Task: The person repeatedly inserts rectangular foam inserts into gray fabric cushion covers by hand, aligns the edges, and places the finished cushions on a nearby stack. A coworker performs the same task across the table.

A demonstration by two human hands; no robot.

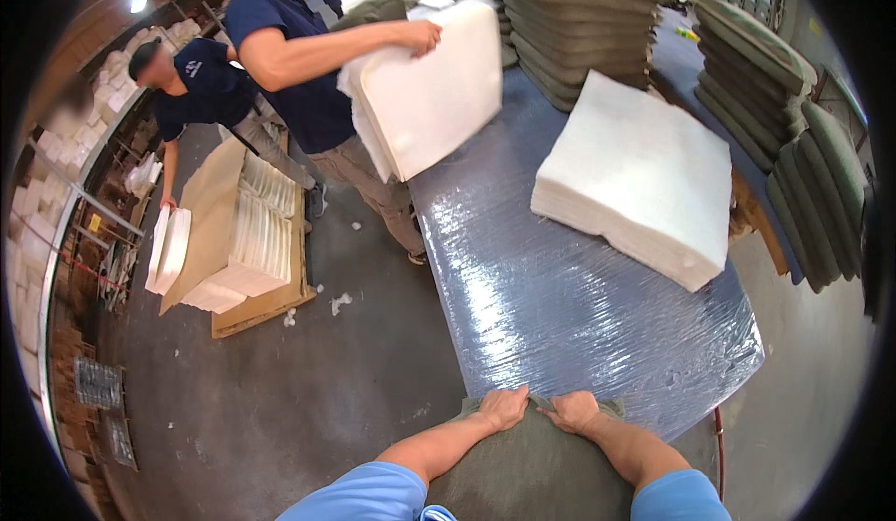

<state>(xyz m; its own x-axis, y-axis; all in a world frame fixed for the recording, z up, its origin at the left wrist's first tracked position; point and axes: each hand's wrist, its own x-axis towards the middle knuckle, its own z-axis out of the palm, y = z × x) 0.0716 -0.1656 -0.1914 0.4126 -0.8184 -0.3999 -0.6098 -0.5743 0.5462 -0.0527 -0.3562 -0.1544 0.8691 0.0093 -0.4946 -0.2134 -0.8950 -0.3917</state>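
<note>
My left hand (505, 408) and my right hand (573, 411) are both closed on the upper edge of a grey-green fabric cover (532, 470). They grip it a short way apart, near the middle of that edge. The cover hangs toward me at the near end of a table wrapped in shiny plastic film (560, 288). What is inside the cover, if anything, is hidden. Beyond my hands, on the right part of the table, lies a thick block of layered white batting (644, 171).
At the table's left side, a co-worker (308, 73) holds a folded white batting pad (439, 92). Another person (191, 83) bends by a cardboard box (210, 208) of white pads on the floor. Tall stacks of grey-green cushions (579, 27) stand at the back, with more cushions (812, 204) at right.
</note>
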